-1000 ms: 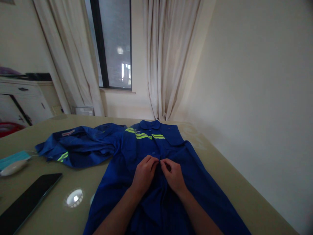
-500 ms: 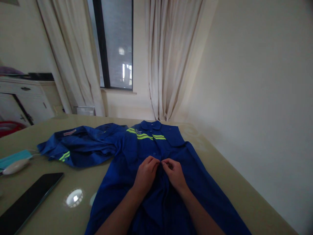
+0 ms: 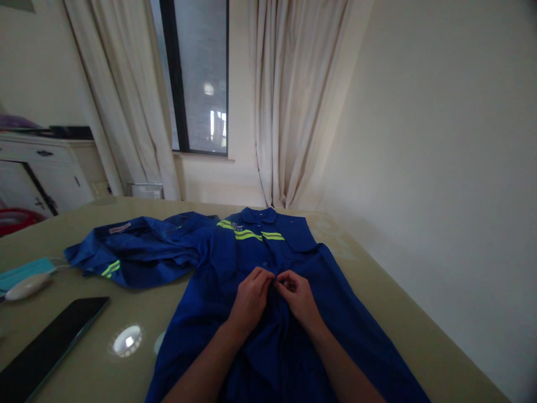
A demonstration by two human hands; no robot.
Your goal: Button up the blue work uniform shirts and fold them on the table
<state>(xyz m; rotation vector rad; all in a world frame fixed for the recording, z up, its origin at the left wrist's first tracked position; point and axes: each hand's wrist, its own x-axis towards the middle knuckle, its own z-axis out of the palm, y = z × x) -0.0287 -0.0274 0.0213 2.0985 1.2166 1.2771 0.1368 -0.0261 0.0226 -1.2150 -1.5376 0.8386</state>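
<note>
A blue work jacket with yellow-green reflective stripes lies front up, its collar toward the window. At its front opening, my left hand pinches the cloth between thumb and fingers. Close against it on the right, my right hand pinches the same front edge, fingertips almost meeting those of the left. Whatever small part lies between the fingertips, perhaps a button, is hidden. One button shows on the front just beyond my hands. Below them the cloth runs down between my forearms in folds.
Left of the jacket lies another crumpled blue garment with a reflective stripe. A black phone, a light blue face mask and a pale rounded object rest on the glossy table. A wall borders the right side.
My right hand's fingertips have shifted slightly left, closer to my left hand. The left hand and the jacket look nearly the same.
</note>
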